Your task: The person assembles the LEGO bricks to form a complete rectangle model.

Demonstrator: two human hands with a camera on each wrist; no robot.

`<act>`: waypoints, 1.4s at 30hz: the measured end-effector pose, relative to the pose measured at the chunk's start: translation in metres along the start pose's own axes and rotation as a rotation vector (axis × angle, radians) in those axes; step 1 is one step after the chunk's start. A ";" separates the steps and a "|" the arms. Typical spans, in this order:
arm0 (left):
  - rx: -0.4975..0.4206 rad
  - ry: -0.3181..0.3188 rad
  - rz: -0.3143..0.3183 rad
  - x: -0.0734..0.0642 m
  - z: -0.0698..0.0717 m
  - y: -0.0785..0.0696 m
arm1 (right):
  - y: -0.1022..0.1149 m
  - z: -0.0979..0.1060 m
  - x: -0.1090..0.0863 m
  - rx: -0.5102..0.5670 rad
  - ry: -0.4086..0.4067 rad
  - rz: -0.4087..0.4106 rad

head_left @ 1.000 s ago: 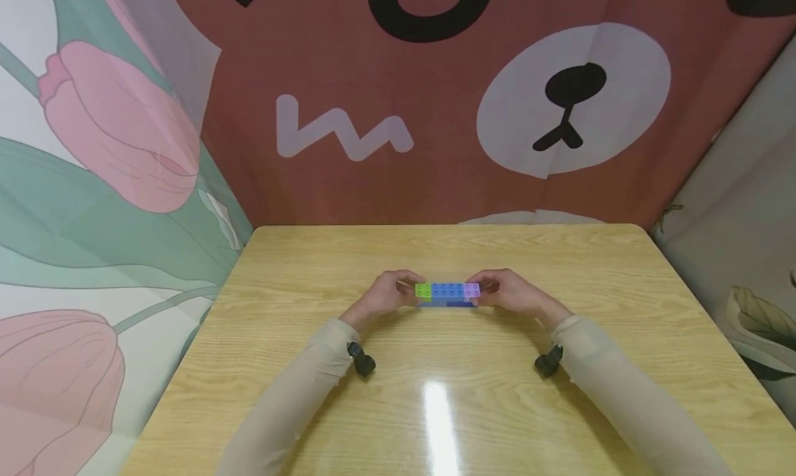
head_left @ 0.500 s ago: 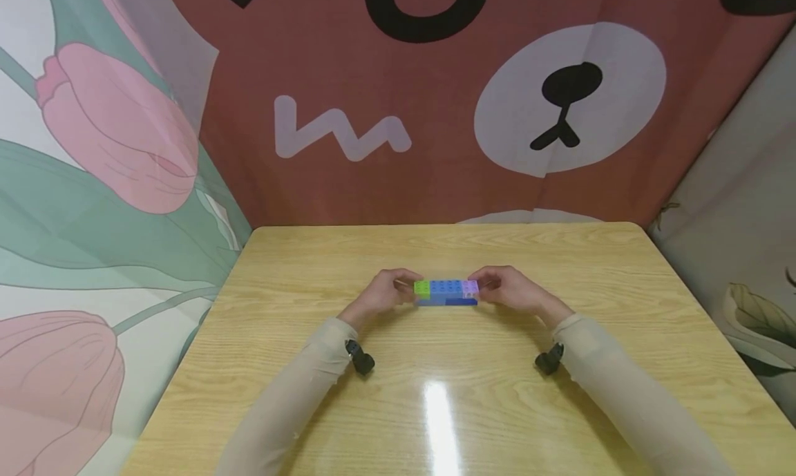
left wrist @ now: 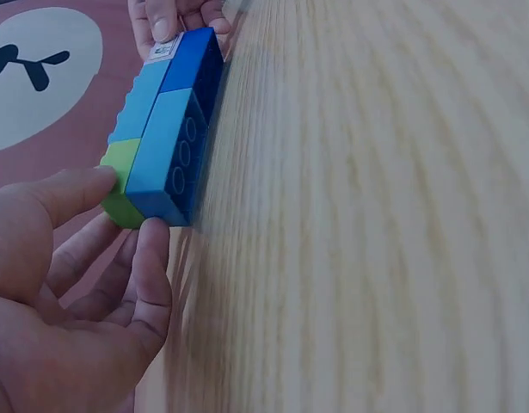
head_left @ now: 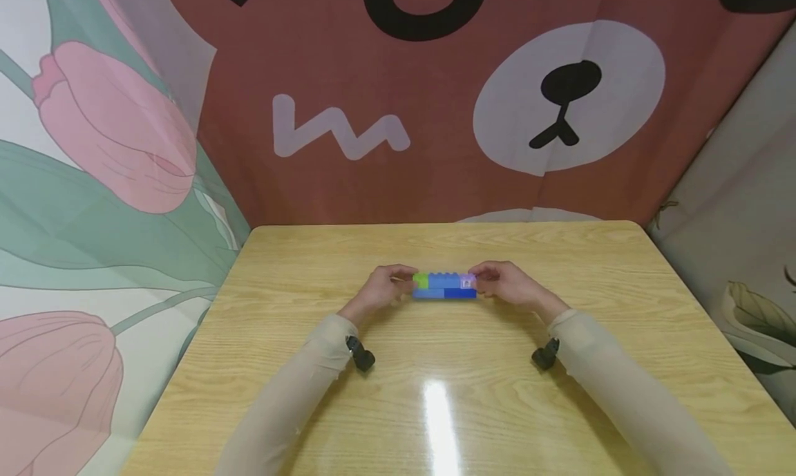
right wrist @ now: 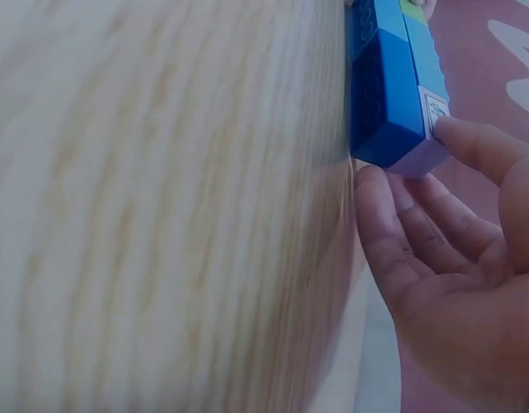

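A two-layer bar of toy building bricks [head_left: 444, 284] spans the gap between my hands. Its upper layer runs from a green brick [left wrist: 123, 176] through blue to a purple brick [right wrist: 419, 160] with a small printed label. Below these sit a light blue brick [left wrist: 154, 159] and a dark blue brick [right wrist: 391, 90]. My left hand [head_left: 381, 287] pinches the green end between thumb and fingers. On the purple end, my right hand [head_left: 511, 286] does likewise, thumb at the label. The bar is tilted, its studs facing away and hollow underside showing in the left wrist view.
A wood-grain table [head_left: 448, 351] lies beneath both arms, with a streak of reflected light on it. Behind its far edge hangs a red cloth [head_left: 348, 193] with a bear print. A floral cloth [head_left: 118, 255] hangs at the left.
The bar has tilted so its studs turn away and its near side shows more. Both hands have moved slightly farther from me with it, keeping their grips on the ends.
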State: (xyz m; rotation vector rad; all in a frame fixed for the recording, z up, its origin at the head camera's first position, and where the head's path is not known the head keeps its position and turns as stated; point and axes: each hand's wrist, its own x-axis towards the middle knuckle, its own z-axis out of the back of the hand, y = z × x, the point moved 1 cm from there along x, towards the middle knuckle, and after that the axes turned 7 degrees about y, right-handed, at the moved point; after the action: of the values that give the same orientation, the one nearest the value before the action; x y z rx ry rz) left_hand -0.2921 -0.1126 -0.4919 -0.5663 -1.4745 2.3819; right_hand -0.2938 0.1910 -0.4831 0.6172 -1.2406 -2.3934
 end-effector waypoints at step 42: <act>-0.057 -0.044 0.013 0.005 0.000 0.003 | -0.006 0.002 0.005 -0.001 -0.046 -0.011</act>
State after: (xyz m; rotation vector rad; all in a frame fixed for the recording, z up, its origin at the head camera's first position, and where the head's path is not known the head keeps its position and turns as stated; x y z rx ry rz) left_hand -0.2969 -0.1121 -0.4959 -0.5424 -1.5659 2.3836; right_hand -0.2998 0.1927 -0.4879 0.5734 -1.2582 -2.4298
